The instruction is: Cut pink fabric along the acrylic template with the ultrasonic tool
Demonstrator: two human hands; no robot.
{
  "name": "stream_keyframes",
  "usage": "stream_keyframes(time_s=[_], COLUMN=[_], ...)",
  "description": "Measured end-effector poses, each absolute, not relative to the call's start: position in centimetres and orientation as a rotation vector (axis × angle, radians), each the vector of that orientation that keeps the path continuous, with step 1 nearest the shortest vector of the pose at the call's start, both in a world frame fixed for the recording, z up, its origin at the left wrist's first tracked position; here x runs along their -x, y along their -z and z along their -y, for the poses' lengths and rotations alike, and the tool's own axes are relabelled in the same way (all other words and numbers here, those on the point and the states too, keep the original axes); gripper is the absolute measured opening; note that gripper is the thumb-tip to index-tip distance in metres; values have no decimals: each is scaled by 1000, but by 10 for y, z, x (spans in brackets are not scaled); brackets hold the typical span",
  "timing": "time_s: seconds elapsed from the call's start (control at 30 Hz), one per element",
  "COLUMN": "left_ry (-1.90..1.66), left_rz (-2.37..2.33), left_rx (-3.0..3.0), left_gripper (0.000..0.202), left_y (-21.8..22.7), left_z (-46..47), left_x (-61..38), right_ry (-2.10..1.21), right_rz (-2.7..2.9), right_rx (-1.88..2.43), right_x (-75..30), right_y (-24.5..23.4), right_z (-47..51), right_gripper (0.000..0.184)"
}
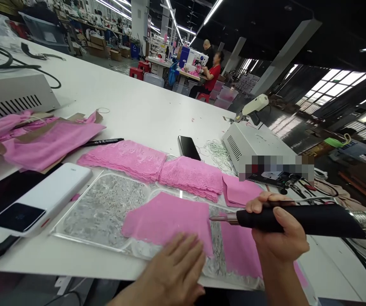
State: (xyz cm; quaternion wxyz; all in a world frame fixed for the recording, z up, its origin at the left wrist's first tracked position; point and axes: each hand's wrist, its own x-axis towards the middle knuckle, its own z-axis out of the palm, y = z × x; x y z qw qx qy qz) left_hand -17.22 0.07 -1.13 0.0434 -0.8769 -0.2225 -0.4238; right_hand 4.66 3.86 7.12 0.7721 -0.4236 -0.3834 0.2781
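My left hand point(175, 270) lies flat, fingers stretched, pressing the near edge of a pink fabric piece point(167, 219) that rests on a clear glass plate point(103, 210). My right hand point(277, 231) is wrapped round a black handheld cutting tool point(297, 221), whose metal tip point(219, 218) touches the right edge of that pink piece. Another pink piece point(238, 250) lies under the tool. Pink lace strips point(151, 163) lie along the plate's far side.
A white power bank point(39, 199) and a pile of pink fabric point(43, 142) lie left. A black phone point(188, 147), a white control box point(256, 148) and a glue gun point(253, 106) sit right. Two people sit at sewing machines far behind.
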Motion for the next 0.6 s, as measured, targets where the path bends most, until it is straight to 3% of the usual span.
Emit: stream_keyframes(time_s=[0.17, 0.6], left_ry=[1293, 1109], left_rz=[587, 570], left_rx=[2659, 2722], left_gripper=[35, 32], left_y=[28, 16], left_z=[1, 2], left_x=[142, 147], right_ry=[-610, -644], right_rz=[857, 890], right_rx=[895, 849], right_x=[-51, -53], right_y=[-69, -65], right_z=[-41, -44], right_gripper=[16, 14])
